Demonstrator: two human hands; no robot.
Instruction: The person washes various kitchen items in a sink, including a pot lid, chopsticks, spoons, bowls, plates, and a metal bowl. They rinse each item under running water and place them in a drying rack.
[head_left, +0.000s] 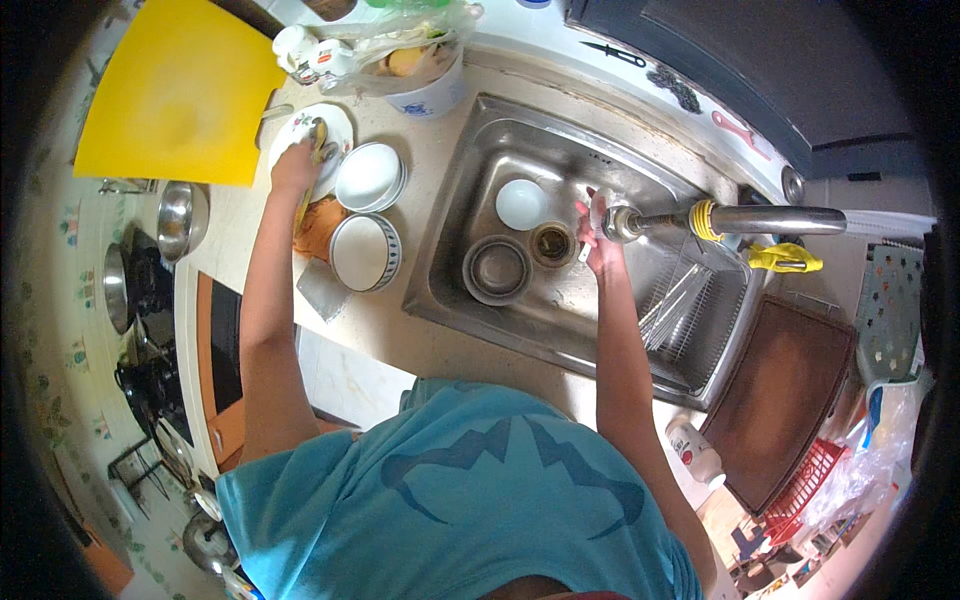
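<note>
My left hand (296, 163) reaches over a white flower-patterned plate (337, 120) at the left of the counter. Metal spoons (320, 133) lie by its fingers; the fingers are partly hidden, so their grip is unclear. Beside the plate stand stacked white bowls (369, 178) and a bowl with a blue leaf pattern (361, 253). Under the faucet head (621, 224), my right hand (600, 255) holds a small white utensil (584, 253), partly hidden by the faucet. In the sink (540, 307), a white bowl (522, 204) and a grey round bowl (498, 270) sit near the drain (553, 244).
A wire rack (686, 307) with chopsticks (675, 304) occupies the sink's right side. A yellow board (180, 90) stands at the far left, near a bagged tub (427, 94). Right of the sink are a brown tray (776, 397) and a bottle (694, 454).
</note>
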